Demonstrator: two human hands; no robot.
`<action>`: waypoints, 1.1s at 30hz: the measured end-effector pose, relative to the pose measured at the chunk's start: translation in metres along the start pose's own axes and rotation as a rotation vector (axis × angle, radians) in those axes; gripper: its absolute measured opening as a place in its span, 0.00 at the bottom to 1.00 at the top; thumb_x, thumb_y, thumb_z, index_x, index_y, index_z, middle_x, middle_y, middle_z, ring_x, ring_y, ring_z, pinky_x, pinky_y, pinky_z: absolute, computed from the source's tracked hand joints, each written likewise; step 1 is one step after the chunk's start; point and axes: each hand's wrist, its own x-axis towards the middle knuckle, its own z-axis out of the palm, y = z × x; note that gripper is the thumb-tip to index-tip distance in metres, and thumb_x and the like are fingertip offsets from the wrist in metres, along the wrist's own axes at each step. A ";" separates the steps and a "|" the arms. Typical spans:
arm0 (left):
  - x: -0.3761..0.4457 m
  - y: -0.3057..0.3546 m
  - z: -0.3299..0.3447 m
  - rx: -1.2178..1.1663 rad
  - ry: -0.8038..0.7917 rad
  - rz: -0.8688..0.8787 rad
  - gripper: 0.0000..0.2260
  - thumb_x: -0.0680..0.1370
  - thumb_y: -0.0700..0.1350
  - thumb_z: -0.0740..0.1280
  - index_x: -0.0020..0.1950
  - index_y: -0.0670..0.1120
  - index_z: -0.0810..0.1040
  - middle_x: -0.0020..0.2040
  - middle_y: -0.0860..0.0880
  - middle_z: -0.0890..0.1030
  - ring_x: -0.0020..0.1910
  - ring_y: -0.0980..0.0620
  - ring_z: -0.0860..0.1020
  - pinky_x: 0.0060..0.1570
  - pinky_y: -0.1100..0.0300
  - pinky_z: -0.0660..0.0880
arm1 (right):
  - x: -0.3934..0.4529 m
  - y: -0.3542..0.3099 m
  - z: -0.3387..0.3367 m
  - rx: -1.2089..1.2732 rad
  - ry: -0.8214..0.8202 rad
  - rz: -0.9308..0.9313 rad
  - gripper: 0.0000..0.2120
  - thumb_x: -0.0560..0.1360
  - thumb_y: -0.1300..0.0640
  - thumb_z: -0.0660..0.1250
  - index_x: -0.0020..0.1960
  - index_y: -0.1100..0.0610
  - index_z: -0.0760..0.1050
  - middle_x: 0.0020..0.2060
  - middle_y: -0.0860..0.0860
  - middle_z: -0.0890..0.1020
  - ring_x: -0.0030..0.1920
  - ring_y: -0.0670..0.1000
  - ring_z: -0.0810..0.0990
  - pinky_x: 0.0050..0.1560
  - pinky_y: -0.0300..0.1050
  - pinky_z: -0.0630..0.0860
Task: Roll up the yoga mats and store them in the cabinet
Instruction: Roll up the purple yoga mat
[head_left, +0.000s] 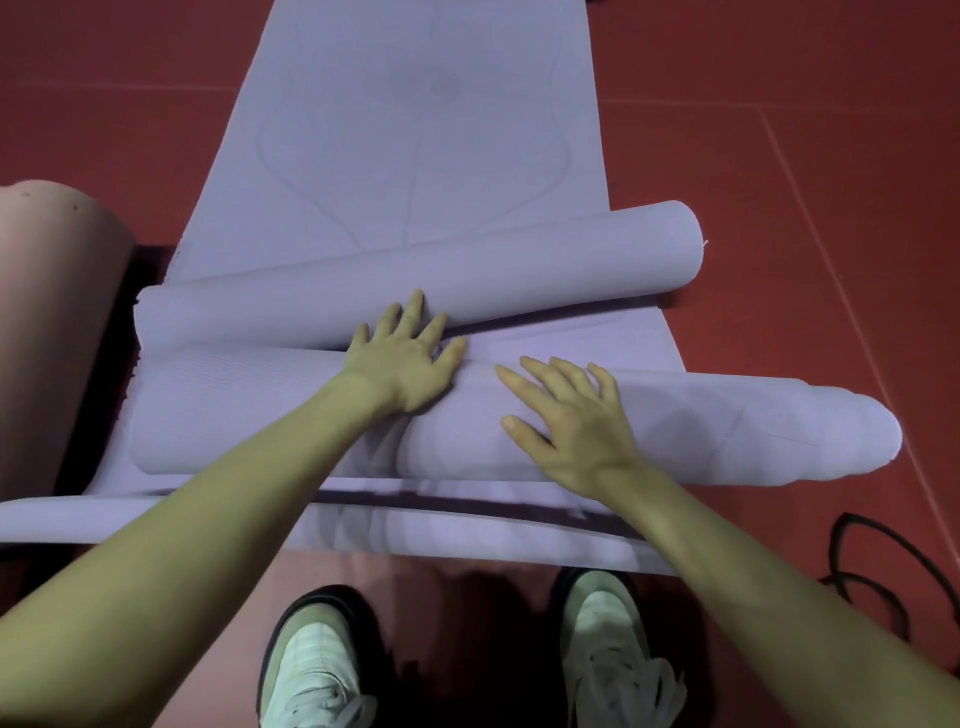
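Observation:
A lilac yoga mat (415, 130) lies on the red floor and runs away from me. Its near part is wound into a thick roll (727, 431) lying crosswise, uneven at its right end. A thinner lilac roll (519, 260) lies just beyond it, slanting up to the right. My left hand (410, 358) presses flat on the thick roll, with its fingertips touching the thinner roll. My right hand (566, 421) rests on the thick roll with its fingers spread. A loose lilac edge (467, 540) lies between the thick roll and my shoes.
A rolled pink mat (52, 312) lies at the left. A black cable (872, 571) loops on the floor at the lower right. My two shoes (608, 649) stand on a pink mat surface (415, 571) at the bottom. Red floor (779, 156) surrounds the mats.

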 end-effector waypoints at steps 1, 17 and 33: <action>0.004 -0.003 0.000 0.007 -0.002 -0.001 0.28 0.81 0.61 0.44 0.79 0.54 0.47 0.78 0.50 0.37 0.77 0.48 0.41 0.74 0.45 0.43 | -0.001 0.000 0.002 -0.017 -0.011 -0.011 0.26 0.74 0.39 0.53 0.68 0.47 0.72 0.64 0.52 0.77 0.63 0.60 0.74 0.63 0.65 0.63; 0.065 -0.005 -0.020 -0.060 0.281 -0.114 0.30 0.81 0.60 0.47 0.79 0.50 0.41 0.78 0.46 0.37 0.76 0.42 0.38 0.73 0.44 0.38 | 0.078 0.017 0.001 -0.128 0.078 0.073 0.26 0.78 0.40 0.50 0.66 0.52 0.74 0.64 0.54 0.76 0.64 0.56 0.74 0.67 0.59 0.65; 0.058 0.001 -0.019 0.047 0.232 0.064 0.38 0.72 0.65 0.34 0.78 0.51 0.53 0.78 0.49 0.54 0.76 0.46 0.54 0.73 0.47 0.49 | 0.159 0.047 -0.015 -0.099 0.004 0.070 0.25 0.81 0.45 0.50 0.77 0.47 0.52 0.76 0.42 0.53 0.76 0.46 0.50 0.74 0.48 0.41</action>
